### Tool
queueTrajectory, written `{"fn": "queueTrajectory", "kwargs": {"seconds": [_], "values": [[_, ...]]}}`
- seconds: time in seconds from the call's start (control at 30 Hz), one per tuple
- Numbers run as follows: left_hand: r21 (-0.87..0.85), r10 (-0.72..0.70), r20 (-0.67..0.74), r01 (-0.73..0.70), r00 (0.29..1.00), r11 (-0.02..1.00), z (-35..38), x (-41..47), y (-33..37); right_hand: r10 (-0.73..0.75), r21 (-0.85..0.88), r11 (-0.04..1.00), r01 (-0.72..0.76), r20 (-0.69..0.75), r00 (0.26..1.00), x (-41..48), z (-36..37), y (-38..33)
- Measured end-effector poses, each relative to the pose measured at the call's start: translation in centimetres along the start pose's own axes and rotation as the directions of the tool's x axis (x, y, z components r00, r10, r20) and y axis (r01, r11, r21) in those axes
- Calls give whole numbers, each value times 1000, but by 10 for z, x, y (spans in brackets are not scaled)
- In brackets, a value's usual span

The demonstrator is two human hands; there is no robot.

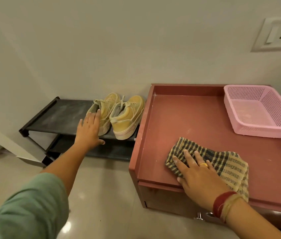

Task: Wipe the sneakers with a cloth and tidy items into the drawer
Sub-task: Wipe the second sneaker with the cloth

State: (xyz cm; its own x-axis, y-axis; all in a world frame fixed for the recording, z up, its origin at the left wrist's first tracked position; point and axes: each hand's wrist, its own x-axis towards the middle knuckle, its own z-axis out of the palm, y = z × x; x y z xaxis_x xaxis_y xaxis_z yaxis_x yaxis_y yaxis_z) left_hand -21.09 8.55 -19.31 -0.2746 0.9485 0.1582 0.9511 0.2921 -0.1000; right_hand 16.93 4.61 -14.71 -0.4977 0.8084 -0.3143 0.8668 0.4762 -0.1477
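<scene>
Head view: my right hand (198, 178) lies flat with fingers spread, pressing the checked cloth (226, 163) onto the red cabinet top (179, 118), lower right. The cloth looks soft and light, easy to bunch. My left hand (89, 130), fingers straight and together, is at the heel of the tan sneakers (119, 114) on the black rack (58, 116), mid-frame. I judge them light and stiff-soled, best gripped by the heel collar. No writing is readable.
</scene>
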Motion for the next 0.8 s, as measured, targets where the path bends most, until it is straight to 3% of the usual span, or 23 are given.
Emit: {"fn": "queueTrajectory", "kwargs": {"seconds": [0.1,0.3,0.47,0.53,0.6,0.67,0.73,0.8], "values": [[17,17,-67,-16,998,1000,8,12,-2,-16,20,1000,16,-44,999,3,-3,8],[60,78,-26,-77,997,995,-11,19,-22,-39,86,995,54,-164,986,8,1,24],[-42,136,-121,-142,983,989,-84,1,-41,-106,20,994,111,-174,979,1,9,34],[-92,136,-195,-156,971,983,-132,-15,-45,-131,168,971,167,-208,969,0,12,37],[-178,96,-264,-146,960,973,-181,-39,-36,-26,529,829,184,-291,956,-3,8,37],[-233,71,-340,-157,938,960,-226,-68,-16,193,837,520,172,-311,931,-9,-4,35],[-328,28,-375,-161,927,931,-260,-100,16,359,956,218,198,-268,894,-14,-18,35],[-410,13,-382,-182,924,894,-274,-130,52,462,962,69,265,-267,846,-23,-31,38]]}}
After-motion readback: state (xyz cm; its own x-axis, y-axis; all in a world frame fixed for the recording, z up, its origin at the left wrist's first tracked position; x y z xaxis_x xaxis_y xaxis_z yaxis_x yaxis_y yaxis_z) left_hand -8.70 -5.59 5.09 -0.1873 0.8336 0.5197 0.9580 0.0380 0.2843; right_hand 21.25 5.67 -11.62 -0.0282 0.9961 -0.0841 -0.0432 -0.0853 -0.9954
